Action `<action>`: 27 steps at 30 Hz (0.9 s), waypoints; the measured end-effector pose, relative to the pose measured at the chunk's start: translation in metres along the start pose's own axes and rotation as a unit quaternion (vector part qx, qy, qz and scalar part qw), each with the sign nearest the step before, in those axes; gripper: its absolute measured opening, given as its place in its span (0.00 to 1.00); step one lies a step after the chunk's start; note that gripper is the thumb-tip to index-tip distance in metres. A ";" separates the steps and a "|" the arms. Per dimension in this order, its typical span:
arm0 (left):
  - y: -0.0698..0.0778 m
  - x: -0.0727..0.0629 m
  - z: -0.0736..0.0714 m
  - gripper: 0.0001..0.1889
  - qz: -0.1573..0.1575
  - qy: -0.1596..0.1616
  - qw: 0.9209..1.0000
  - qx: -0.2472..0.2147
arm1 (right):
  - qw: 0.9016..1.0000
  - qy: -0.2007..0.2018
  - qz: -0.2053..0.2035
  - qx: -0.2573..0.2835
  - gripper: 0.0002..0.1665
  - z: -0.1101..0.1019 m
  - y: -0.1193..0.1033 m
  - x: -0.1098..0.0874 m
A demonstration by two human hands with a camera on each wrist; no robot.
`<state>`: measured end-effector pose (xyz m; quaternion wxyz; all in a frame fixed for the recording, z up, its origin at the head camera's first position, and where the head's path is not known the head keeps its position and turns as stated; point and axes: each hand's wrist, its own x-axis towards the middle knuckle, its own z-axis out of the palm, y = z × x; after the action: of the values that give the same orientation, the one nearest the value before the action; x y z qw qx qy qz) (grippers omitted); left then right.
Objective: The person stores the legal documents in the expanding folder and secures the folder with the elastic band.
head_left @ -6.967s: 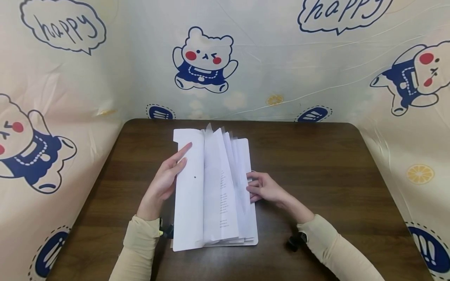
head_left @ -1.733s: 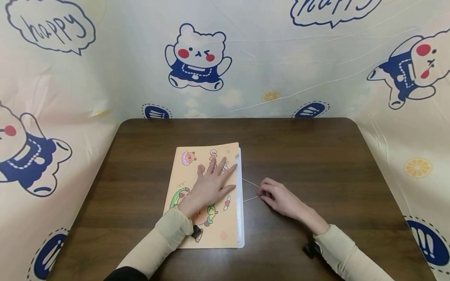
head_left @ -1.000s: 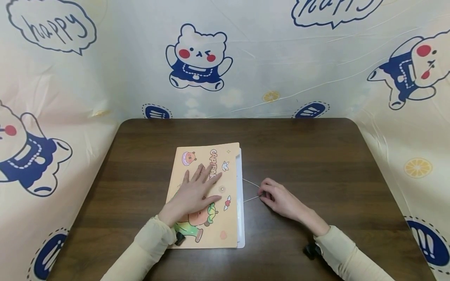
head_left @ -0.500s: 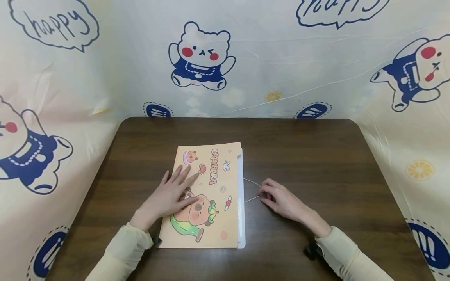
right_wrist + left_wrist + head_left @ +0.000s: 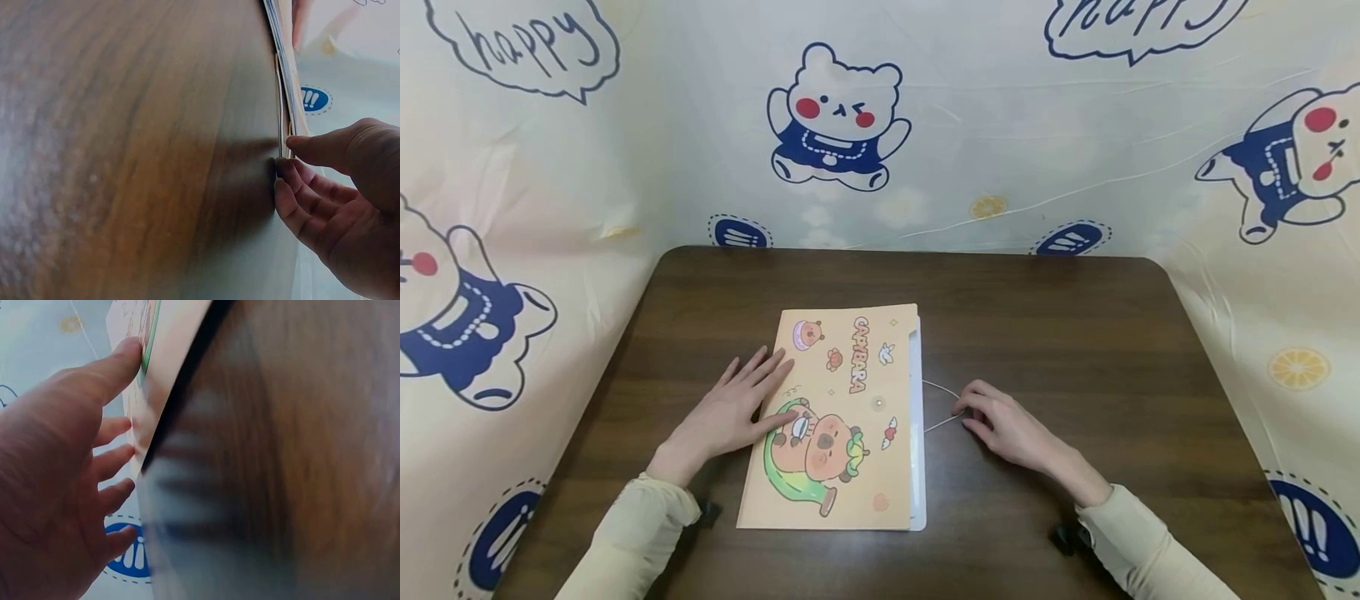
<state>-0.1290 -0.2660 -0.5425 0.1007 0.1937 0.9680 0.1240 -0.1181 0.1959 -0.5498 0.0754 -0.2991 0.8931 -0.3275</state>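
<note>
A peach folder [image 5: 891, 475] printed with CAPYBARA and cartoon animals lies closed on the table, in the middle of the head view. White sheets [image 5: 917, 433] show along its right edge. My left hand [image 5: 726, 417] rests at the folder's left edge, fingers extended and spread, thumb and fingertips over the cover. From the right edge a thin pale elastic cord [image 5: 942, 387] runs out as a loop. The far end of that loop is pinched in the fingertips of my right hand [image 5: 1007, 423]. The right wrist view shows the cord [image 5: 279, 94] drawn straight beside the folder's edge.
A dark brown wooden table [image 5: 1075, 333] with rounded back corners holds the folder. Behind it and at both sides hangs a pale printed sheet [image 5: 940, 125] with bears and lettering. A small black wrist device [image 5: 1067, 537] is below the right wrist.
Earlier the folder was spread open with loose papers showing; then its cover was closed. My left hand has slid left across the cover to its edge. The right hand keeps holding the cord.
</note>
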 end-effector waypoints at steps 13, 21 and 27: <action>-0.007 -0.002 0.004 0.49 0.005 -0.002 1.000 -0.010 | 0.999 0.035 0.011 -0.015 0.12 -0.002 0.005 0.005; -0.008 -0.003 0.002 0.48 0.001 -0.009 1.000 -0.011 | 0.994 0.071 0.040 -0.072 0.14 0.009 0.006 0.020; -0.007 -0.001 0.006 0.49 -0.003 -0.026 1.000 -0.008 | 0.992 0.069 0.045 -0.098 0.10 0.033 0.040 0.028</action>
<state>-0.1292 -0.2719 -0.5499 0.1275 0.1932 0.9646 0.1262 -0.1495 0.1858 -0.5991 -0.0016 -0.2410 0.9366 -0.2544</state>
